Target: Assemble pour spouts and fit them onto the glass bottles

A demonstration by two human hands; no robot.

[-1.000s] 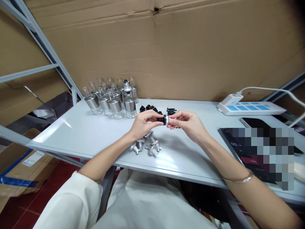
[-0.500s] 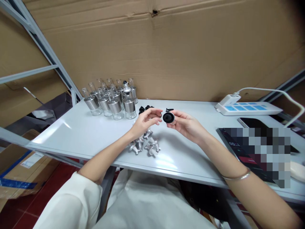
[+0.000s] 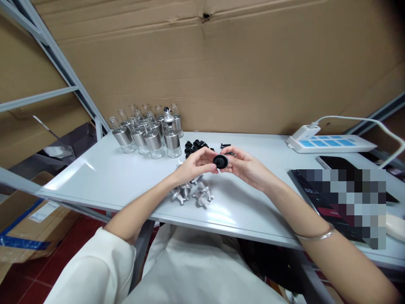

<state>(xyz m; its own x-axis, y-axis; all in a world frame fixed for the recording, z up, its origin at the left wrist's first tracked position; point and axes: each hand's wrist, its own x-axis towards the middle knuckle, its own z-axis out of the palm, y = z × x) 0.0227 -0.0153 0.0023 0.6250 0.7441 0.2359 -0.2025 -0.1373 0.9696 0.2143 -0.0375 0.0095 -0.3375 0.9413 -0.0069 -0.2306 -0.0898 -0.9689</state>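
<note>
A round bottle spout [image 3: 220,161], silver at the rim with a black underside, is held above the table between my two hands. My right hand [image 3: 245,165] grips it from the right, thumb and fingers closed on its silver side. My left hand [image 3: 198,164] closes on its left edge with thumb and fingertips. Beneath and behind my left hand, several black stoppers [image 3: 196,145] lie in a pile. Closer to me lie several silver spouts [image 3: 203,195], some partly hidden by my left hand. A small black piece [image 3: 225,145] rests just beyond my right fingers.
Several glass bottles with metal bands [image 3: 154,141] stand at the back left; one carries a silver spout [image 3: 168,115]. A white power strip [image 3: 335,145] with a plugged charger, a phone [image 3: 329,162] and a partly blurred dark tablet [image 3: 305,190] lie right. Cardboard [image 3: 240,84] walls the back.
My left hand has moved right and taken hold of the spout's edge. The spout has come slightly left and down, and more of the black stoppers now shows.
</note>
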